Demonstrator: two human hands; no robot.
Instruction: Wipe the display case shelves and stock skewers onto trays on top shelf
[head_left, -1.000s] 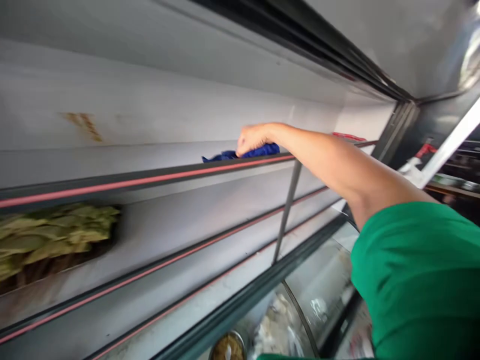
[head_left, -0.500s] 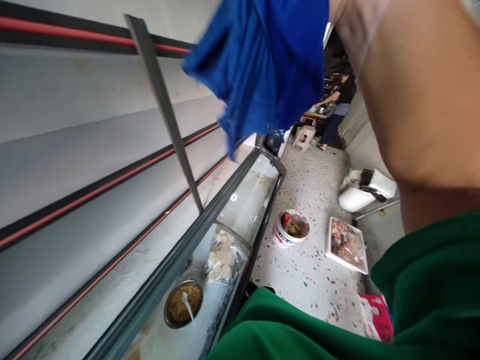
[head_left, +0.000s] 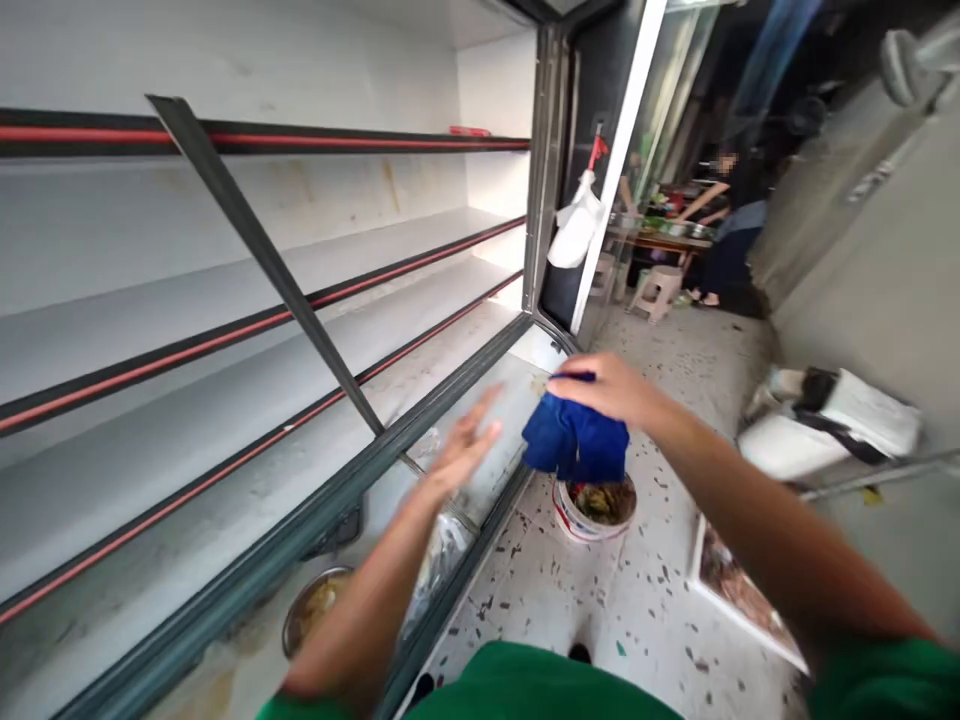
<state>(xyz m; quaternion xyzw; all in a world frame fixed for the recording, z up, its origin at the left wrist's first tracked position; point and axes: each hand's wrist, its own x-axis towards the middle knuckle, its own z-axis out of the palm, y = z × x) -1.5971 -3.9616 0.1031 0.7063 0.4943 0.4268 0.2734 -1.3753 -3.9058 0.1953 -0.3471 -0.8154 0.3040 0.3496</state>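
Directions by clock face, taken from the blue cloth as seen in the view.

Item 1: blue cloth (head_left: 576, 445), one, crumpled and hanging, at the dial's centre. Overlaps the far rim of the bucket in view; contact cannot be told.

Item 2: right hand (head_left: 606, 385), just past 12 o'clock; grip closed on the cloth's upper edge.

Item 3: left hand (head_left: 459, 450), at 9 o'clock, blurred; grip released, fingers extended, apart from the cloth.

Item 4: bucket (head_left: 576, 527), white with coloured markings, mixed scraps inside, at 6 o'clock on the speckled floor (head_left: 517, 610).

Item 5: shelved cabinet (head_left: 375, 265), pale interior, red-striped shelf edges, at 10 o'clock.

Item 6: metal bowl (head_left: 295, 612), at 8 o'clock, partly behind the left forearm.

Item 7: white tray (head_left: 697, 560), contents blurred, at 4 o'clock.

Item 8: white bag (head_left: 576, 228), hanging, at 12 o'clock.

Item 9: stool (head_left: 656, 288), at 1 o'clock, near a laden bench (head_left: 660, 240) and a co-worker (head_left: 742, 235).
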